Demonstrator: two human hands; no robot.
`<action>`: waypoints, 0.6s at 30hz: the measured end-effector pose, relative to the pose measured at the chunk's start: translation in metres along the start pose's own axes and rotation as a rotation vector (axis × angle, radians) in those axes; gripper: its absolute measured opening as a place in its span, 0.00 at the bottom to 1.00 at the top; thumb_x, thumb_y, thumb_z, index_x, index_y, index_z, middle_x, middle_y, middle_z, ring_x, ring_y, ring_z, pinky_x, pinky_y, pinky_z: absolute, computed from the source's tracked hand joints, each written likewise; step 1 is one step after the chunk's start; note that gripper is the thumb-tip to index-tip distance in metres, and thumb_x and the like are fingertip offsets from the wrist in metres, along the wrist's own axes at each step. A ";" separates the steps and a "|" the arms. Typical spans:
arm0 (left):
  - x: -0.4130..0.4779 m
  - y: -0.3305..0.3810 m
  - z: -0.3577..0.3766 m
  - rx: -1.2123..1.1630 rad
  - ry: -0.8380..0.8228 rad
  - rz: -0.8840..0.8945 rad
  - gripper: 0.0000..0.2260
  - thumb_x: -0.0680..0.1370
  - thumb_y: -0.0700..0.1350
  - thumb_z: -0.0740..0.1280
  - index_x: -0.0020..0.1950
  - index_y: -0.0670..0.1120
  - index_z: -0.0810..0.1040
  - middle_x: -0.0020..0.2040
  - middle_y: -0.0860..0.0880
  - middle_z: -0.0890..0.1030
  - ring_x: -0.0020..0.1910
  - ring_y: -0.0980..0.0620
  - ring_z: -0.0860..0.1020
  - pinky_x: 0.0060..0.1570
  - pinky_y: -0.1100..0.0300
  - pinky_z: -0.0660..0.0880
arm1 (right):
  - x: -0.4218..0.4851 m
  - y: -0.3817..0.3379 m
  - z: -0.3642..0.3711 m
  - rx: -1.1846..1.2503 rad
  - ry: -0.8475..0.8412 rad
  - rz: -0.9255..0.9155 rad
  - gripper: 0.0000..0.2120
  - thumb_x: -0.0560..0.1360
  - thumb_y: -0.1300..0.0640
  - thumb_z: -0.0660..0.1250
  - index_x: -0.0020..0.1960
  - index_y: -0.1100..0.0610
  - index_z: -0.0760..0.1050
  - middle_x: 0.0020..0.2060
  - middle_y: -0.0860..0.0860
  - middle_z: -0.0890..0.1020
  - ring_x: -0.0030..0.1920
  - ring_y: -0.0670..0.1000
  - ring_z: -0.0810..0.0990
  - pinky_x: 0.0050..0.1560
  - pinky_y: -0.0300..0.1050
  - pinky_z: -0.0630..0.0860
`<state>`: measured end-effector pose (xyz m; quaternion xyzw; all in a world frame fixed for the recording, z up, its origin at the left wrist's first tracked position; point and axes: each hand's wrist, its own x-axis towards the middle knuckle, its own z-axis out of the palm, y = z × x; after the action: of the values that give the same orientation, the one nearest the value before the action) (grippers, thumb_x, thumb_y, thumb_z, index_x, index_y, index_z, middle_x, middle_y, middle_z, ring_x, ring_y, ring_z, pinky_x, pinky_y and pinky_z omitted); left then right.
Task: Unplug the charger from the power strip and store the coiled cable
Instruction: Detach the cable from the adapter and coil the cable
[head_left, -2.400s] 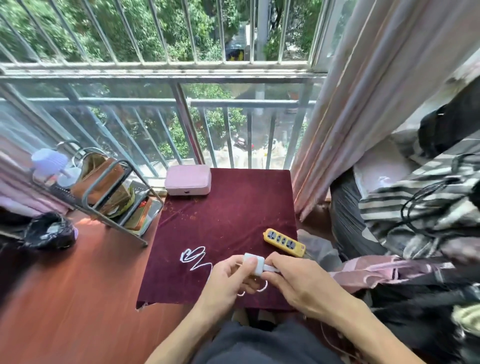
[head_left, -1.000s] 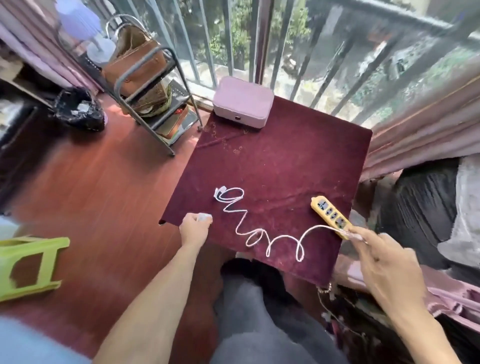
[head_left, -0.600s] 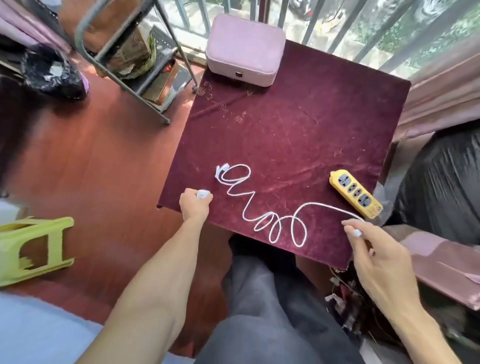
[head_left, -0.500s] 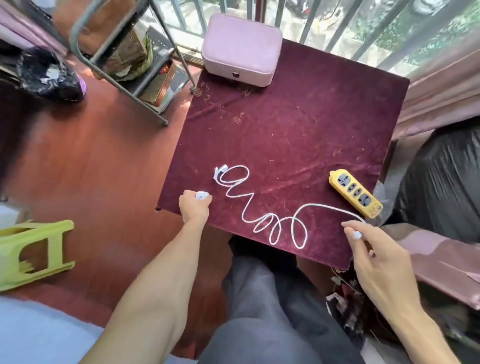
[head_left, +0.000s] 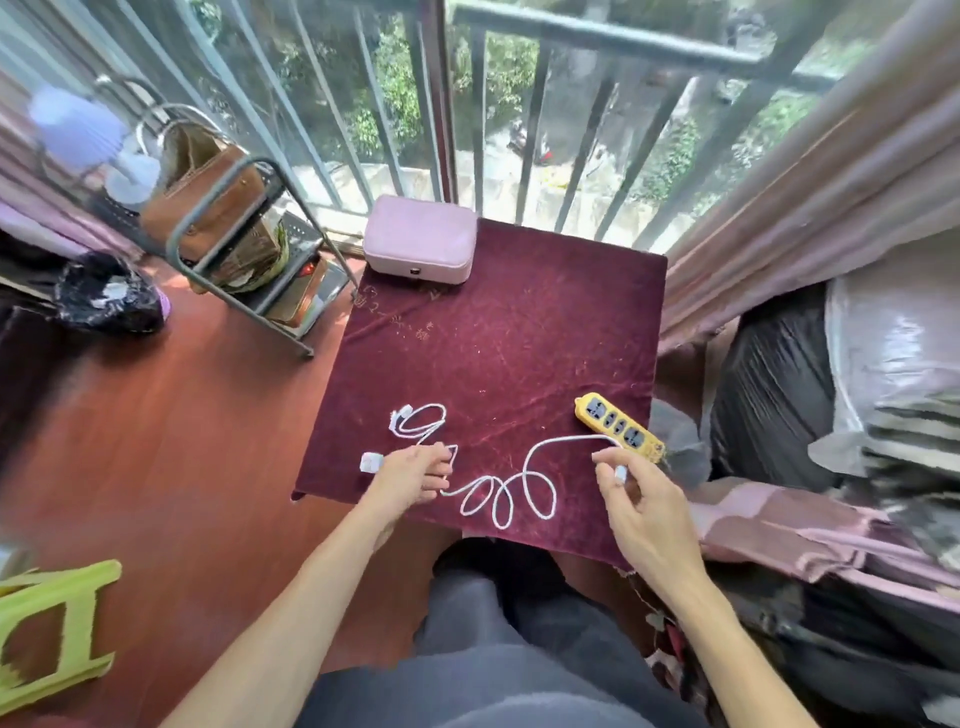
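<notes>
A white cable lies in loose loops across the dark red cloth of the table, its far connector near the left edge. My left hand rests at the table's front left with the white charger block at its thumb side and its fingers on the cable. My right hand pinches the cable's other end plug just in front of the yellow power strip. Nothing is plugged into the strip's sockets.
A pink closed case sits at the table's far left corner by the balcony railing. A metal rack with bags stands on the wooden floor to the left, a green stool nearer. Curtain and bundled fabric crowd the right.
My left hand has moved right onto the cable, with the charger block now showing beside it. My right hand, still holding the cable end, has shifted left over the table's front edge.
</notes>
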<state>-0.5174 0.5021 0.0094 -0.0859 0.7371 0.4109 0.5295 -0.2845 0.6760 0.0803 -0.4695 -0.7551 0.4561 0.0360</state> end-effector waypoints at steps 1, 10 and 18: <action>-0.016 0.007 0.017 -0.014 -0.059 0.022 0.12 0.83 0.48 0.64 0.46 0.45 0.84 0.42 0.48 0.85 0.30 0.57 0.81 0.28 0.69 0.75 | -0.006 -0.005 -0.005 0.027 -0.001 -0.013 0.07 0.82 0.54 0.69 0.57 0.44 0.82 0.43 0.39 0.83 0.38 0.37 0.78 0.43 0.33 0.71; -0.124 0.052 0.142 -0.272 -0.521 0.043 0.27 0.82 0.61 0.57 0.47 0.42 0.87 0.34 0.45 0.81 0.28 0.52 0.77 0.29 0.62 0.72 | -0.056 -0.038 -0.039 0.494 -0.077 -0.077 0.09 0.84 0.67 0.65 0.54 0.55 0.80 0.40 0.45 0.88 0.37 0.38 0.83 0.40 0.31 0.76; -0.148 0.074 0.161 -0.290 -0.708 0.080 0.19 0.84 0.52 0.58 0.59 0.39 0.81 0.47 0.39 0.86 0.29 0.50 0.83 0.24 0.63 0.77 | -0.094 -0.041 -0.047 0.472 -0.145 -0.081 0.12 0.81 0.65 0.70 0.47 0.61 0.66 0.44 0.64 0.86 0.42 0.48 0.83 0.50 0.44 0.79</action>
<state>-0.3820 0.6166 0.1568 0.0162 0.4457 0.5356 0.7171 -0.2371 0.6310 0.1727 -0.3837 -0.6464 0.6505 0.1085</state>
